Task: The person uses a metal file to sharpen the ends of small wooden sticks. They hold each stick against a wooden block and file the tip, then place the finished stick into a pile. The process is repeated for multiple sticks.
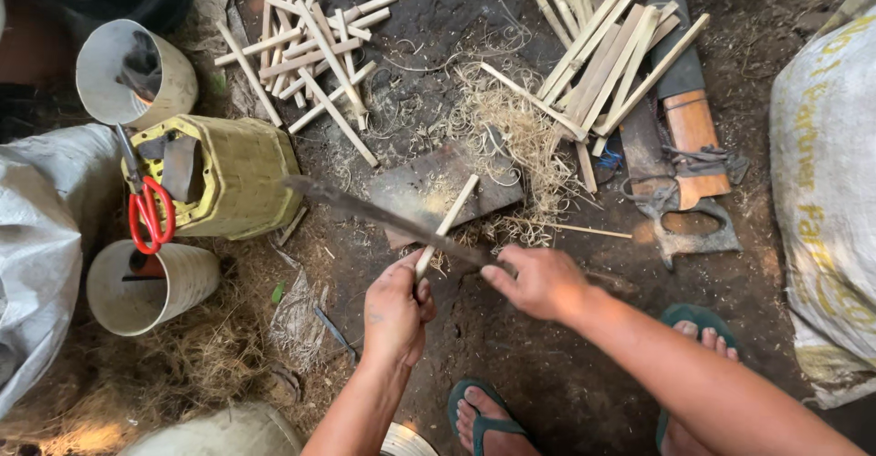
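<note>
The left hand (398, 310) is gripping the lower end of a pale split bamboo stick (446, 227), its fingers (425, 297) curled tight around it, so the stick is rising out of the fist and slanting up to the right over a flat dark wooden block (415, 191) lying on the dirt floor (438, 18). The right hand (541, 280) is closing its fingers around the handle of a long dark metal blade (365, 209), which is crossing the stick just above the left fist and reaching up to the left.

Two loose heaps of cut bamboo strips are lying on the floor: shorter ones (306, 54) at upper left, longer ones (602, 63) at upper right, too many to count, with pale shavings (511, 132) between them. Two open cream cylinders (137, 74) are lying at the left, one above and one below a yellow-green woven bamboo basket (233, 178). One pair of red-handled scissors (146, 205) is leaning at the basket's mouth. A white woven sack with yellow lettering (821, 173) is filling the right edge. Two feet in teal sandals (488, 419) are resting at the bottom.
</note>
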